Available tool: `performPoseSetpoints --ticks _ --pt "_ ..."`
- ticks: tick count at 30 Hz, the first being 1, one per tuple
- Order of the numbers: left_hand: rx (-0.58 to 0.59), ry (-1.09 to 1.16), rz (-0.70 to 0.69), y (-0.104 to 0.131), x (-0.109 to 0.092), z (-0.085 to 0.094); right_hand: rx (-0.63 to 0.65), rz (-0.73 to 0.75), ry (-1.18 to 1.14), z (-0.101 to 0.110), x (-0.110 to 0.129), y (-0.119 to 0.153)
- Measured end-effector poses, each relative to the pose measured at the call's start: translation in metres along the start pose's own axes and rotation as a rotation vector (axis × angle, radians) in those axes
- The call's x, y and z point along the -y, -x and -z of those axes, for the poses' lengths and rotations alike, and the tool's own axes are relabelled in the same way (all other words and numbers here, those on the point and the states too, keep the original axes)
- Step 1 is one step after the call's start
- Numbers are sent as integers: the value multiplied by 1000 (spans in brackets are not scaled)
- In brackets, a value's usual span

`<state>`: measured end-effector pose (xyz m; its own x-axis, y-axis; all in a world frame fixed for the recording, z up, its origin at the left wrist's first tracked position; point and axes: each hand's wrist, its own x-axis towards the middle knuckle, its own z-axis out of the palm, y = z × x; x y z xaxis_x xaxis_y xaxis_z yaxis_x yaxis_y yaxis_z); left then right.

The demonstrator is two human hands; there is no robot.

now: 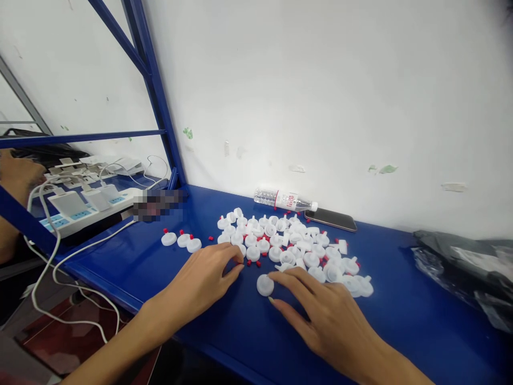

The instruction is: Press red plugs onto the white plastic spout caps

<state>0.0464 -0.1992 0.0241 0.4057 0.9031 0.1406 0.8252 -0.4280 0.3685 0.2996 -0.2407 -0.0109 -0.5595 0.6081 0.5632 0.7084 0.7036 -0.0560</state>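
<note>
At the near side of the heap, my right hand (320, 305) has its index finger and thumb at the edge of a round white plastic cap (265, 285), gripping it on the blue table. My left hand (206, 272) is just left of it, thumb and index fingertips drawn together in a pinch. Whatever lies between those tips is too small or hidden to make out. Small red caps (258, 263) lie beside the left fingertips. Beyond both hands spreads a heap of white spouted caps (276, 253) mixed with red pieces.
To the left, three white caps with red tips (194, 245) stand in a row. Behind the heap lie a clear bottle (285, 200) and a phone (331, 219). Dark plastic bags (465, 256) are at right. A power strip (92, 211) with white cables and another person's arm (18, 176) are at left.
</note>
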Motion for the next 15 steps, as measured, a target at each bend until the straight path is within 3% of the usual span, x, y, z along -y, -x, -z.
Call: performPoseSetpoints --ticks 4,10,15 --pt "13 35 -18 4 -6 3 24 -32 68 -10 0 4" --pt "5 55 -72 6 -9 3 155 -77 -55 -13 1 3" --pt "-6 70 -113 5 -9 1 167 -109 -66 -13 2 2"
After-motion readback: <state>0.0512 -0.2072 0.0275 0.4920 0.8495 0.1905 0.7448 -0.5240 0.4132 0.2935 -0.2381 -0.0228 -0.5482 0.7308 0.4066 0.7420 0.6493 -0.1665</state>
